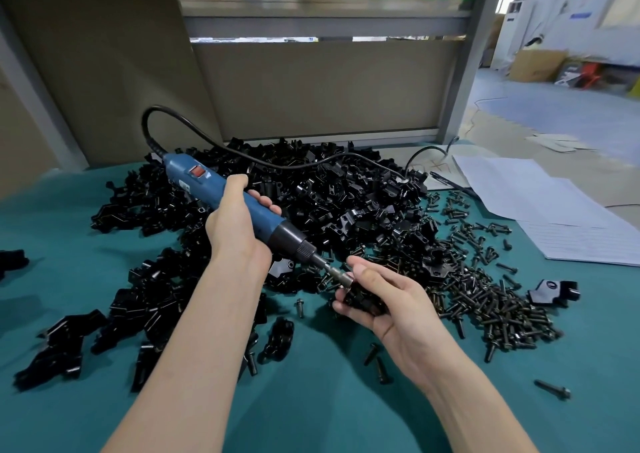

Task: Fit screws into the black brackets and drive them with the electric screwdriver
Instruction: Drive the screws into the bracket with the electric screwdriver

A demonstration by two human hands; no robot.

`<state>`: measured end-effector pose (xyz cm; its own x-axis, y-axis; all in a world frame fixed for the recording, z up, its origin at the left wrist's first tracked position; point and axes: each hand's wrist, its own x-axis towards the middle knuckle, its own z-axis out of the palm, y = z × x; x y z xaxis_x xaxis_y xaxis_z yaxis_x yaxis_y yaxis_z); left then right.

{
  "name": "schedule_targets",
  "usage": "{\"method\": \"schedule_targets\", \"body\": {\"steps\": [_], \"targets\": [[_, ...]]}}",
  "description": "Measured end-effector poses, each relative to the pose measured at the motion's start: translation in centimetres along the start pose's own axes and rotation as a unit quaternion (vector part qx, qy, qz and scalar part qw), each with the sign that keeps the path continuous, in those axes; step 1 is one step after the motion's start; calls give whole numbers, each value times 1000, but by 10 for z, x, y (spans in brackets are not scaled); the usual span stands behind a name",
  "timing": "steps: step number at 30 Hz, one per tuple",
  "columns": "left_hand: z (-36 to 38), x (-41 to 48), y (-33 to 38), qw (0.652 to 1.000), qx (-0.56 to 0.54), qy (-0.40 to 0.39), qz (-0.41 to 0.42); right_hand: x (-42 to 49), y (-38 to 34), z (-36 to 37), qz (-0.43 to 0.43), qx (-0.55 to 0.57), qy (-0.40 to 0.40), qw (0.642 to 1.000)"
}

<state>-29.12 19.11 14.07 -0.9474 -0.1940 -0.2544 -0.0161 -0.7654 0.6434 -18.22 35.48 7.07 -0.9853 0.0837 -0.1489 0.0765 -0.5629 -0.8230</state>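
Teal desk point(329, 400) is carrying a big heap of black brackets point(329, 189), with screws point(485, 300) spreading to its right. Just above it, the left grip point(235, 231) is clasping the electric screwdriver point(221, 193), its bit meeting the bracket point(360, 302) that the right grip point(398, 307) is pinching. Judging by both piles, most of the work is still waiting.

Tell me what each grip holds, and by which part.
Left grip: the electric screwdriver, round the middle of its blue body. Right grip: a black bracket, cradled from below in curled fingers, under the bit.
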Motion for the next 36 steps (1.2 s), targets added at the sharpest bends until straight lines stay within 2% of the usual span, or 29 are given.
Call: {"method": "schedule_targets", "body": {"steps": [5,26,36], "targets": [[-2,4,2,1000,2,-1,-1,1,-2,-2,-8,1,6,1000],[-3,1,0,998,61,-12,32,0,4,0,-65,-124,7,990],[-6,2,-2,999,38,-10,9,2,6,1,-63,-99,23,993]]}}
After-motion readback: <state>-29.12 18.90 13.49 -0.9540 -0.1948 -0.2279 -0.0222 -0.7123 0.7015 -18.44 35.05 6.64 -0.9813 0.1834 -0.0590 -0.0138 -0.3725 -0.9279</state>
